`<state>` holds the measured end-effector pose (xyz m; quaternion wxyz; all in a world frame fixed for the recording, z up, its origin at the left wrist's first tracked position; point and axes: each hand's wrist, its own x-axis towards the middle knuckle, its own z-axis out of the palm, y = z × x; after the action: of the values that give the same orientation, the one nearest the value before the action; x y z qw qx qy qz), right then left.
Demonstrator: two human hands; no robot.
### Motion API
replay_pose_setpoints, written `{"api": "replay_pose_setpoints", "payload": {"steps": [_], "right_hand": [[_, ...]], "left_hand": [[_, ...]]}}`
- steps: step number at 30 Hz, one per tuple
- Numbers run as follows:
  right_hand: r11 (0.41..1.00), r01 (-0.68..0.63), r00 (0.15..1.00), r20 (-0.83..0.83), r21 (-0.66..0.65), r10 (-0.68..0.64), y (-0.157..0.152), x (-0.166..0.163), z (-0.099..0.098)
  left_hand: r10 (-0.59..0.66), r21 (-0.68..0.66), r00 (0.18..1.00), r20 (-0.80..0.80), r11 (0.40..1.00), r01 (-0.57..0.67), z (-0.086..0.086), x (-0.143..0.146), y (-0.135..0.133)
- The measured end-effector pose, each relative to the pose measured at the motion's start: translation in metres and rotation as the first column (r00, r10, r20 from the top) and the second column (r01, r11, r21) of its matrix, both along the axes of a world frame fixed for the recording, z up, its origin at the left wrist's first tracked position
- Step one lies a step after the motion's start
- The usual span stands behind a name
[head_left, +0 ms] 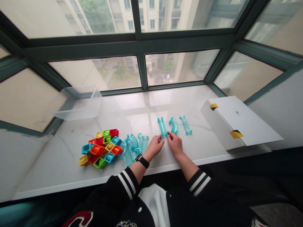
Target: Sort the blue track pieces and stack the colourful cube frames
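Both hands meet at the near end of a straight, clear blue track piece (162, 126) on the white sill. My left hand (156, 146) has its fingers closed at the piece's left corner. On the opposite corner, the fingers of my right hand (175, 143) are pinched together. To the right lie a curved blue track piece (174, 125) and another long blue track piece (186, 125), apart from each other. A loose heap of clear blue track pieces (132, 146) is left of my left wrist, partly hidden by the forearm.
Several colourful hollow toy blocks (101, 148) are piled at the left. A clear plastic bin (91, 110) stands behind them near the window. On the right sits a white box (241, 123) with yellow-and-black tape. The sill's front edge (71, 188) runs close to my body.
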<state>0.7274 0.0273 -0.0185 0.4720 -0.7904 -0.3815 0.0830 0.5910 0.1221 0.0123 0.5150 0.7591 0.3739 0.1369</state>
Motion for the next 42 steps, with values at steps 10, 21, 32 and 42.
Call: {"api": "replay_pose_setpoints", "payload": {"steps": [10,21,32,42], "right_hand": [[1.000,-0.013,0.999,-0.037,0.014,0.013,-0.001,-0.001,-0.001],[1.000,-0.024,0.997,-0.071,0.001,0.024,-0.003,-0.002,0.004],[0.996,-0.047,0.982,-0.180,0.071,0.059,-0.033,-0.012,0.011],[0.935,-0.353,0.933,-0.082,-0.012,0.351,-0.031,-0.045,0.030]], "left_hand": [[0.019,-0.017,1.000,0.021,1.000,-0.019,-0.001,-0.001,0.000],[0.048,-0.084,0.998,0.035,0.995,-0.045,-0.008,-0.003,-0.001],[0.053,-0.046,0.981,0.187,0.998,-0.045,0.055,-0.089,0.008],[0.348,0.256,0.928,0.129,0.893,-0.371,0.057,-0.203,0.026]]}}
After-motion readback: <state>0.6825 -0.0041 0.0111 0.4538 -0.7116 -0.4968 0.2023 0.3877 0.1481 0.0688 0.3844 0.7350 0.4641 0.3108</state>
